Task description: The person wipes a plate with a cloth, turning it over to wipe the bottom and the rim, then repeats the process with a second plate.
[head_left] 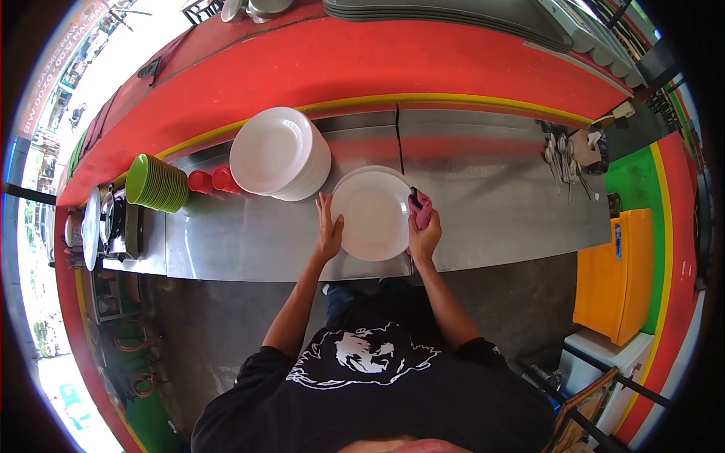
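A white plate (370, 215) lies face up on the steel counter in front of me, with a second rim showing behind its upper edge. My left hand (328, 235) rests at the plate's left rim, its fingers stretched out and the thumb close to the edge. On the opposite side, my right hand (425, 238) is closed on a pink and black cloth (420, 207), held against the right rim. Just beyond my left hand stands a tall stack of white plates (273, 151).
Red cups (224, 180) and a stack of green bowls (157, 183) stand left on the counter (491, 189). Spoons and forks (563, 162) lie at the far right. A red wall (362, 64) runs along the back. An orange container (615, 275) stands at the right.
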Demonstrator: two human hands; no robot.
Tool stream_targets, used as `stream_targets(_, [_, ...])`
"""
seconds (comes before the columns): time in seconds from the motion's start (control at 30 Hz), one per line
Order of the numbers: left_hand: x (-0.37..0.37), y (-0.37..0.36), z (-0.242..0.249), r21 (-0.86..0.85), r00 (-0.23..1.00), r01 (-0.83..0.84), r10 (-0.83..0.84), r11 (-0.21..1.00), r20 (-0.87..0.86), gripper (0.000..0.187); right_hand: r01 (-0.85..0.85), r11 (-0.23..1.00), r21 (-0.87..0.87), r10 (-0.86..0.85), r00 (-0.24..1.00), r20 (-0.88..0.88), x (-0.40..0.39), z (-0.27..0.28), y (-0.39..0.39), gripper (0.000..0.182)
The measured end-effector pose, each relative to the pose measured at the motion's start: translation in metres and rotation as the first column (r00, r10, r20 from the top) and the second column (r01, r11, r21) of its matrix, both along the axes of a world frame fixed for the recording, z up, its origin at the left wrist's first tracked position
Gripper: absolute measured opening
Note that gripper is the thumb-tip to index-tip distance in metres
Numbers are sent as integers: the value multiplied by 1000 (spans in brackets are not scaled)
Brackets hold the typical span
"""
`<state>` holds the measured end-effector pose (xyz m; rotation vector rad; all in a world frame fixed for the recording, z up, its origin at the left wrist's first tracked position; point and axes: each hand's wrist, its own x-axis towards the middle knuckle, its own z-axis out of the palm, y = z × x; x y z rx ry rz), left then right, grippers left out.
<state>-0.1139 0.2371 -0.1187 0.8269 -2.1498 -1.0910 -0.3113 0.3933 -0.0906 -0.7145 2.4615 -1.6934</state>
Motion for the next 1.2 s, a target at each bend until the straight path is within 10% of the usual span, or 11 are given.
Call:
stream_targets(0.17, [-3, -6, -14, 231, 997, 24, -7, 973, -78, 62, 27, 992, 125, -5, 985, -173, -9, -13, -15, 36])
stream_targets(0.57, [-14, -2, -10, 309, 987, -62, 105, 949, -123, 58, -169, 866, 471, 65, 971, 229, -30, -2, -28, 61])
stream_targets(1.2, [-24, 5, -27, 296, 977, -121, 167, 947, -135, 56, -257, 877, 407, 140, 945, 294, -45, -3, -25, 55])
